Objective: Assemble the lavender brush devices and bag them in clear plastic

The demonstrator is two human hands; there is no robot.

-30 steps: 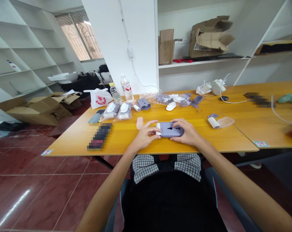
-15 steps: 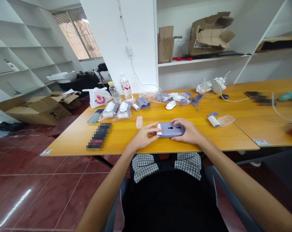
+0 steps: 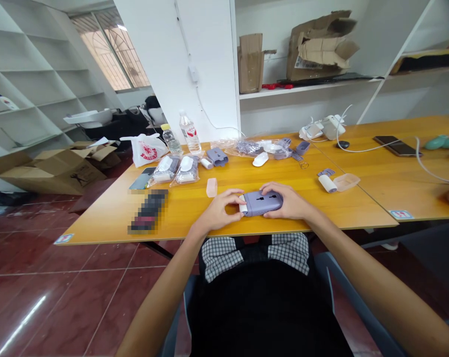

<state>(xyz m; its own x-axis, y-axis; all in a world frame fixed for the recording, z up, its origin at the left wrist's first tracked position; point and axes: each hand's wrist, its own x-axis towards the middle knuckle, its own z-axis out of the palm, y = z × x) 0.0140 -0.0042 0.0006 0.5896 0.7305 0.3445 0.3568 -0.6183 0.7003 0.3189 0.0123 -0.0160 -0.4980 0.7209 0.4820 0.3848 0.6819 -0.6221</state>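
Observation:
A grey-purple plastic case [image 3: 264, 203] with two black cut-outs on top lies sideways between my hands, low over the table's front. My right hand [image 3: 287, 201] is wrapped round its right end, thumb and fingers on opposite sides. At the left end a white rounded piece [image 3: 242, 204] sticks out, and my left hand [image 3: 222, 210] pinches it between thumb and fingers. How far the white piece reaches into the case is hidden. Left of the case, beyond my left hand, stands a small clear pinkish plastic cover [image 3: 211, 187].
On the wooden table [image 3: 187, 218] lie a blurred-out dark item [image 3: 149, 210], bagged purple cases [image 3: 187, 171], an unbagged case [image 3: 217, 156], a white cylinder [image 3: 327, 184] and a clear tray [image 3: 346, 182]. Bottles [image 3: 190, 133] stand behind. A phone [image 3: 398, 146] and a cable lie right.
The view has shifted slightly. The case has turned a little, its left end now nearer to me. Both hands keep their hold.

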